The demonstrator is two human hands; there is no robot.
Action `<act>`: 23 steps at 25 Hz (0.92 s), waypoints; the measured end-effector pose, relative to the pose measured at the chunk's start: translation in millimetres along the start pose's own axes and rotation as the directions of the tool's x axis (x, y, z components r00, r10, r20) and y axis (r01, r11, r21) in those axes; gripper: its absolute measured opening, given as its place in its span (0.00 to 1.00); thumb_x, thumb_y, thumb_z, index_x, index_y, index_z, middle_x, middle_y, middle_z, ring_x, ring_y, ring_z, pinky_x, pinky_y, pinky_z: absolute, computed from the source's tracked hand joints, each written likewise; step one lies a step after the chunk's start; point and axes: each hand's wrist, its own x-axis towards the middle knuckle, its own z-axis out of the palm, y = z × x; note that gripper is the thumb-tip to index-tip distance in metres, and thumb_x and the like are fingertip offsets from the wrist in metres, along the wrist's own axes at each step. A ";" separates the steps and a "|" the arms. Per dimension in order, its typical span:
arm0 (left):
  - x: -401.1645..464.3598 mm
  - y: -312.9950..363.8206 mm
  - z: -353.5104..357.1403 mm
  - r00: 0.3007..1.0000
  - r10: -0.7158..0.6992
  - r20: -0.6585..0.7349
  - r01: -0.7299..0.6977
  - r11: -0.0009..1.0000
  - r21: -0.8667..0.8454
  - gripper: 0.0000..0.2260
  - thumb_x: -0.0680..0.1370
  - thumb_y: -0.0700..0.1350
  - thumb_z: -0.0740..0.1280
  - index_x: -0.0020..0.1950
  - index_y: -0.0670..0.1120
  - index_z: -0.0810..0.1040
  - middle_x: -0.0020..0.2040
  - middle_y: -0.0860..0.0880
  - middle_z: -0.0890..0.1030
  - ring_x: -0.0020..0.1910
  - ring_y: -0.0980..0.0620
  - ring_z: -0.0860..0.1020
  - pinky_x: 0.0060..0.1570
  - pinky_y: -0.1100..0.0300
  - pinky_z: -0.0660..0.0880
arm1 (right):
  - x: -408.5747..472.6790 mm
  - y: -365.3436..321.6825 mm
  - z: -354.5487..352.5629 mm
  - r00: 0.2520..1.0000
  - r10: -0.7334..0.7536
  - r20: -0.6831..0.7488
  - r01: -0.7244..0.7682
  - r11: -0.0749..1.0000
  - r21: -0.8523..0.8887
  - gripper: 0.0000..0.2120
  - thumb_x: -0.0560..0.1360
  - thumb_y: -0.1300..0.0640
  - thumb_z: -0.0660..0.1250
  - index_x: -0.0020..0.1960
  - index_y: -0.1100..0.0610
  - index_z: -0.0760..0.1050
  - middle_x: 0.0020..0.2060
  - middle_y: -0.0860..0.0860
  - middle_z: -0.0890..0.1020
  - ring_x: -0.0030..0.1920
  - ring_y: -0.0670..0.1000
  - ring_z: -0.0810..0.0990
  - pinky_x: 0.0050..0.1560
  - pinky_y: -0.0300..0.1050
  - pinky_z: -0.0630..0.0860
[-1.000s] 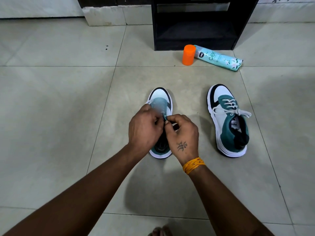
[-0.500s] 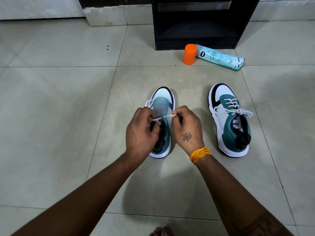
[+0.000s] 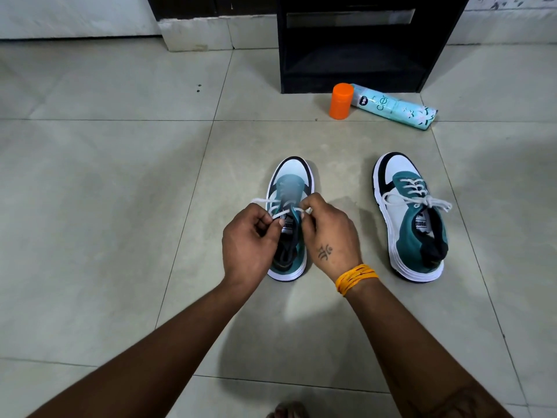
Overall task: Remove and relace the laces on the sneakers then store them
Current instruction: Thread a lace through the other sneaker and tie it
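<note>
Two teal-and-white low-top sneakers sit on the pale tiled floor (image 3: 105, 206), toes pointing far. The left sneaker (image 3: 291, 179) is under your hands; the right sneaker (image 3: 405, 218) stands well apart to the right, tilted a bit onto its side, with its white lace tied in a bow (image 3: 422, 199).

Your left hand (image 3: 251, 245) has its fingers curled and pinches the white lace (image 3: 280, 213) of the left sneaker between thumb and fingers. Your right hand (image 3: 330, 236) pinches the other end of the same lace just above the tongue. The lace runs short and fairly taut between both hands, and a loose bit trails off to the left of the shoe. How many eyelets are threaded cannot be told; your hands cover them.

Your right wrist wears an orange thread band (image 3: 355, 277), with a small dark tattoo on the back of that hand.

Far side: an orange plastic cap (image 3: 342, 101) stands upright, touching a light-blue printed spray can (image 3: 394, 107) lying on its side to its right. Behind both is a black open-front cabinet (image 3: 361, 40), against the wall.
</note>
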 end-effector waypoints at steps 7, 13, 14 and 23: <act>-4.5 6.5 -2.3 0.994 -0.112 0.015 0.113 0.992 -0.055 0.12 0.75 0.47 0.77 0.37 0.48 0.76 0.32 0.52 0.80 0.33 0.54 0.78 0.39 0.57 0.77 | -4.8 32.8 -6.3 0.938 0.347 -0.030 -0.348 0.930 -0.122 0.06 0.79 0.59 0.62 0.55 0.58 0.75 0.41 0.61 0.83 0.45 0.67 0.82 0.39 0.50 0.69; -6.9 14.8 4.8 0.990 -0.138 0.003 0.138 0.986 -0.090 0.12 0.76 0.46 0.77 0.38 0.46 0.77 0.31 0.52 0.79 0.29 0.59 0.74 0.34 0.68 0.71 | 3.6 -3.1 -3.1 1.000 -0.021 -0.006 0.021 0.997 -0.068 0.10 0.80 0.56 0.59 0.60 0.53 0.74 0.47 0.55 0.84 0.46 0.62 0.81 0.39 0.51 0.74; -6.9 15.5 5.6 0.990 -0.144 0.005 0.144 0.985 -0.096 0.12 0.76 0.46 0.77 0.38 0.46 0.77 0.31 0.52 0.78 0.29 0.59 0.74 0.34 0.68 0.71 | 5.9 0.1 -2.7 1.000 0.007 -0.021 -0.009 0.997 -0.078 0.10 0.80 0.53 0.58 0.55 0.54 0.75 0.46 0.55 0.83 0.45 0.63 0.81 0.38 0.51 0.74; -7.6 15.7 4.9 0.990 -0.140 0.009 0.140 0.984 -0.114 0.12 0.76 0.46 0.78 0.38 0.46 0.78 0.32 0.50 0.80 0.31 0.56 0.76 0.35 0.65 0.73 | 8.8 9.9 -5.6 1.000 0.009 0.028 -0.010 0.998 0.055 0.08 0.80 0.54 0.63 0.57 0.51 0.77 0.43 0.53 0.85 0.44 0.60 0.81 0.39 0.51 0.76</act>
